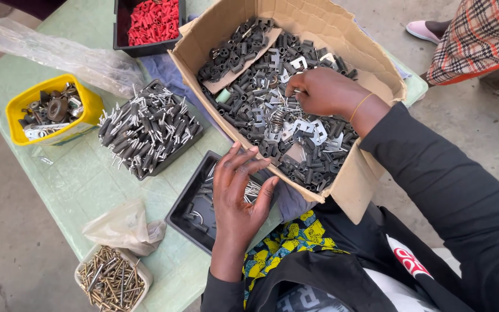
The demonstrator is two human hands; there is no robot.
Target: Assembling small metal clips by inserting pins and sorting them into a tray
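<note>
Across the pale green table (82, 185) my right hand (319, 92) digs, fingers curled together, into the brown cardboard box of black tubes and silver brackets (342, 34), left hand (239, 193) spread open over the black tray (183, 216) (better pinch one piece cleanly).

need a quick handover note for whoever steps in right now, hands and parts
Right hand: reaching into the cardboard box, fingers down among black tubes and silver brackets; whether it grips one cannot be seen.
Left hand: open, palm up over the black tray, which holds a few metal pins.
Done: another tray of assembled tubes with pins is piled full.
Left: the box is still well stocked with loose parts.
</note>
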